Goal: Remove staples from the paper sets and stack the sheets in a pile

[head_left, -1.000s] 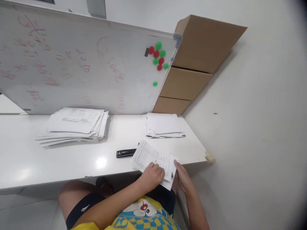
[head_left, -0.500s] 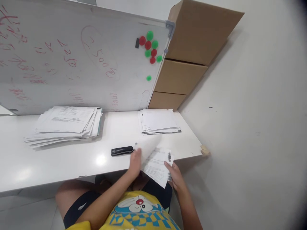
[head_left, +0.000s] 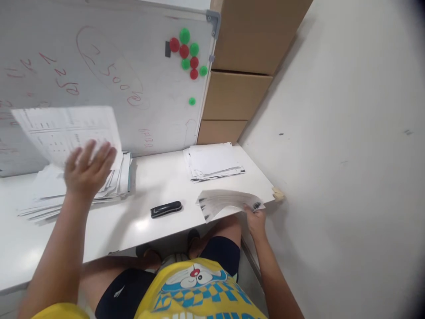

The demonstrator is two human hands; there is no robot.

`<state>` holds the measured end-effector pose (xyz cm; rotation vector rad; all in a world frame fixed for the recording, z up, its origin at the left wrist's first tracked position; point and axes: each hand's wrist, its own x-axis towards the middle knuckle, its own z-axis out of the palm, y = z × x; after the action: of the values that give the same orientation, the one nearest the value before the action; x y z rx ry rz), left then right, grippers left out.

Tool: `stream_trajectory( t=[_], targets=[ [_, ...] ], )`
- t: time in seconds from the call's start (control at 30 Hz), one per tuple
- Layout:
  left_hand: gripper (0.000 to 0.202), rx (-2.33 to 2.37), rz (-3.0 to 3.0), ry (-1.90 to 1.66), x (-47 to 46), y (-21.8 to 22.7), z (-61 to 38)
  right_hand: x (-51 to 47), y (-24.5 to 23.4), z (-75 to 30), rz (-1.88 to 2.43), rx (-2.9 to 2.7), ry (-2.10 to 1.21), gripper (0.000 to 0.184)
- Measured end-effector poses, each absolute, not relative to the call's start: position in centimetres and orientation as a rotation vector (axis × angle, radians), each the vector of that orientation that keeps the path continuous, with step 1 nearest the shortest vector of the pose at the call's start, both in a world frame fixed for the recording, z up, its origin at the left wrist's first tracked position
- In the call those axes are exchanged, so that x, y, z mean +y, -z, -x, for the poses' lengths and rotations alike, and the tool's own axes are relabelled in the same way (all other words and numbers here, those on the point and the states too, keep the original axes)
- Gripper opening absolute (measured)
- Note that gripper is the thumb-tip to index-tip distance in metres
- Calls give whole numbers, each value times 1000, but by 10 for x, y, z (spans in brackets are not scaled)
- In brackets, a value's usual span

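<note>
My left hand (head_left: 86,168) is raised over the big paper stack (head_left: 66,190) at the left, holding one printed sheet (head_left: 66,130) that stands up in front of the whiteboard. Its fingers are blurred by motion but curl on the sheet's lower edge. My right hand (head_left: 256,218) grips a thin bundle of printed papers (head_left: 227,201) by its right end, held flat just above the table's near right corner. A black stapler (head_left: 166,209) lies on the white table (head_left: 109,226) between my hands.
A smaller neat pile of sheets (head_left: 214,161) lies at the table's back right. A whiteboard (head_left: 133,79) with red writing and red and green magnets (head_left: 187,53) leans behind the table. Cardboard boxes (head_left: 239,66) stand stacked in the corner against the white wall.
My left hand has pulled one sheet off the bundle and swung it left and up over the big stack. My right hand keeps the remaining bundle, now level. The view has shifted right.
</note>
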<state>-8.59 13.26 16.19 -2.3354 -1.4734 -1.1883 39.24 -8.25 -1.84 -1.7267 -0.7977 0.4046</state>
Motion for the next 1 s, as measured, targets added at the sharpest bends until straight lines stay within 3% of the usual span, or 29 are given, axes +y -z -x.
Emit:
stream_trajectory(
  t=[0.1,0.23,0.37,0.53,0.63,0.7,0.87,1.0],
  targets=[
    [38,-1430,2506,903,149,-124,105,-77,38,-397,1737,-771,-445,40],
    [50,-1486,2498,822,173,-80,150,-69,39,-408,1733,-835,-465,41],
    [53,-1416,2515,734,173,-74,159,-58,32,-409,1692,-822,-430,40],
    [66,-1205,2700,932,103,-87,58,-56,39,-394,1503,-571,-464,42],
    [94,-1269,2989,1212,49,-79,-44,-58,37,-384,1441,-538,-532,39],
    [100,-1289,3164,1357,27,-66,-105,-57,31,-381,1432,-560,-569,39],
    [35,-1284,3063,1895,18,-29,-177,-61,24,-385,1419,-685,-558,41],
    [26,-1210,3090,1955,17,-6,-181,-72,29,-395,1460,-790,-521,31]
  ],
)
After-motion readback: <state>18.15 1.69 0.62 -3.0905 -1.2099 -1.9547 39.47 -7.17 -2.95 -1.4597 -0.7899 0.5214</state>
